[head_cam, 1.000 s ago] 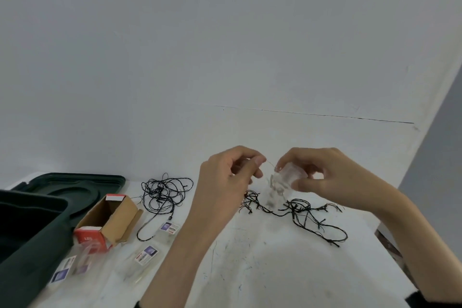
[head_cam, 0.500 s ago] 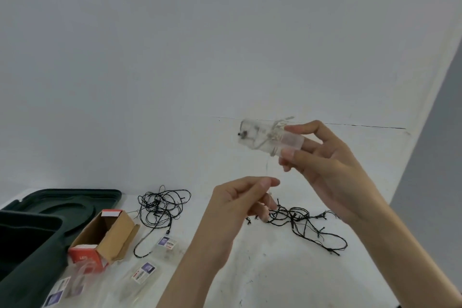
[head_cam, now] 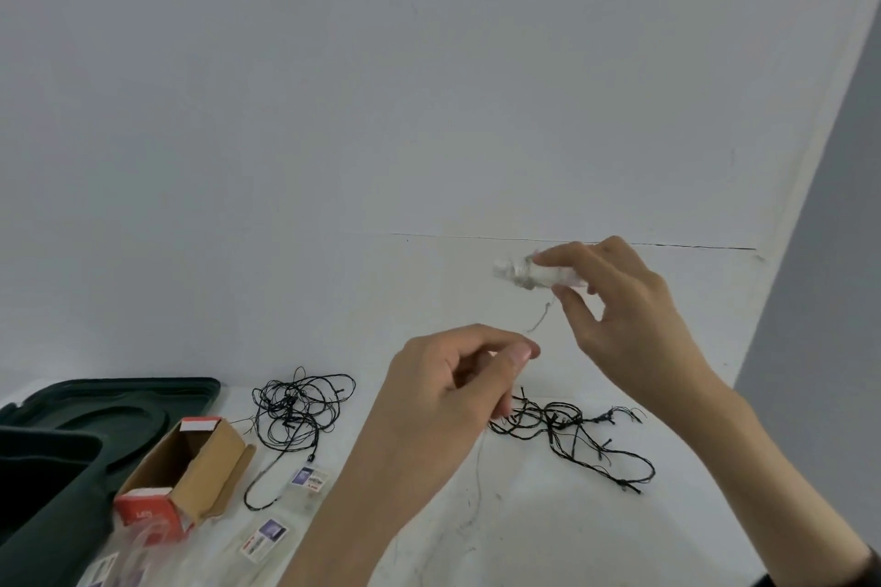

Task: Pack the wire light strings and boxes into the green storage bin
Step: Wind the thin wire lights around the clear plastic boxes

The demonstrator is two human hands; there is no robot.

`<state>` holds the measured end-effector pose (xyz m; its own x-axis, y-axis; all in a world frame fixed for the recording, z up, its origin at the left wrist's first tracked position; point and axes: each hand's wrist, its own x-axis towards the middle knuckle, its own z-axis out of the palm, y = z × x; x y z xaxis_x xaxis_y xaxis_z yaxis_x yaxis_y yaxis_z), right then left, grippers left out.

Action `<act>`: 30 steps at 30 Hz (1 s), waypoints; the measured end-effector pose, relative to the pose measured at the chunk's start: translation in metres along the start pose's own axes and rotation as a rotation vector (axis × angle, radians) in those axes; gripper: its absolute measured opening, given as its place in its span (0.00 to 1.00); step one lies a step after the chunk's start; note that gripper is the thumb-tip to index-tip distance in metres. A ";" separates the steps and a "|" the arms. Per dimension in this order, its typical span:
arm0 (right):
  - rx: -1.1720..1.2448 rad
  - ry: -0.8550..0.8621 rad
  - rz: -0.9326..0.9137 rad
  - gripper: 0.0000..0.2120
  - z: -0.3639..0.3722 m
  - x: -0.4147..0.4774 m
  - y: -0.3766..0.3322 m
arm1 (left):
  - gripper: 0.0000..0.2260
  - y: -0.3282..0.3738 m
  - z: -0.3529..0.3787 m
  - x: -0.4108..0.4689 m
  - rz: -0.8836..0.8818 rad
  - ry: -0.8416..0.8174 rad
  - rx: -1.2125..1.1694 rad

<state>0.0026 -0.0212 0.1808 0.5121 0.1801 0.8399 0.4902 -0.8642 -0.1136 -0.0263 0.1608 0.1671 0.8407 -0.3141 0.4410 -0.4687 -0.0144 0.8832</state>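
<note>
Hands and thin wire [head_cam: 541, 322]
Right hand [head_cam: 629, 329] grips a blurred case [head_cam: 517, 272] — left hand [head_cam: 443, 400] below seemingly pinches the wire.

Plain white wall [head_cam: 333, 110] above a scuffed white tabletop [head_cam: 548, 534].
Thin dark crack line [head_cam: 453, 237] running level across the wall; grey side wall [head_cam: 839, 253] at far right; two flat clear plastic packets with purple-and-white labels [head_cam: 307, 479] lying apart toward the tabletop's left.

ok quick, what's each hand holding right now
Left hand: pinches the thin wire between thumb and forefinger.
Right hand: grips the clear wire-wrapped case, held up above the table.
</note>
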 end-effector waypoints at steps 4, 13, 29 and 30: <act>0.105 -0.486 0.213 0.18 -0.014 -0.001 0.004 | 0.08 -0.002 -0.010 0.012 0.064 0.134 0.090; 1.234 -0.533 0.489 0.13 -0.026 -0.002 -0.011 | 0.13 -0.035 -0.010 0.024 -0.092 0.163 -0.093; 0.407 0.060 0.359 0.12 0.018 0.005 -0.020 | 0.10 -0.031 -0.004 0.010 -0.174 0.057 0.017; 0.289 0.078 0.268 0.11 0.020 0.004 -0.017 | 0.10 -0.030 -0.004 0.009 -0.182 0.063 0.052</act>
<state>0.0105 0.0036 0.1759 0.5993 -0.0797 0.7965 0.5302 -0.7060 -0.4695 -0.0035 0.1622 0.1450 0.9275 -0.2419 0.2849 -0.3191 -0.1156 0.9407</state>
